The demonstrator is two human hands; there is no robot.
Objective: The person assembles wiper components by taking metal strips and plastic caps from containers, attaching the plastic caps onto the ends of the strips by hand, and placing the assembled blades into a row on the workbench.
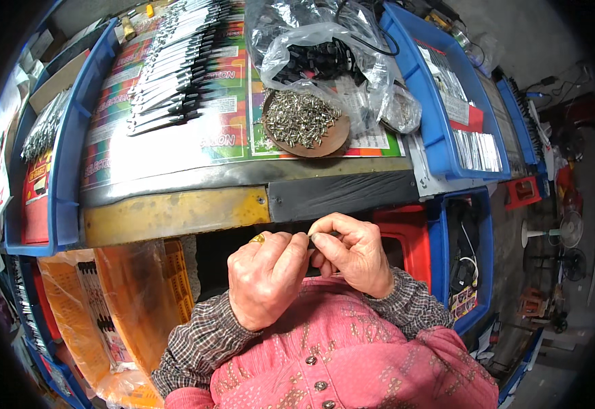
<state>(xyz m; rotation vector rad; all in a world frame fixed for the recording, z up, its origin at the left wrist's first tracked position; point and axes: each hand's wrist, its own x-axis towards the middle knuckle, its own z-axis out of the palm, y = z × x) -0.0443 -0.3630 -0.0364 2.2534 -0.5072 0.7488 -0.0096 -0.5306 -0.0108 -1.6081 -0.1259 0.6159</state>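
Note:
My left hand (268,276) and my right hand (353,252) meet in front of my chest, just below the table's front edge. Both are closed, thumbs and fingertips pinched together almost touching. Whatever sits between the fingertips is too small and covered to make out. A yellow ring shows on the left hand. Beyond the hands, a round brown dish (338,140) on the table holds many small silver metal pieces (301,117). Behind it lies an opened clear plastic bag (277,58) with black parts (318,61) inside.
Slim silver-and-black pieces (175,65) lie in a long row on the table. Blue trays (406,41) flank it, the left tray (72,163) holding silver pieces. An orange crate (130,286) stands below left, a red stool (416,245) and blue bin (487,225) below right.

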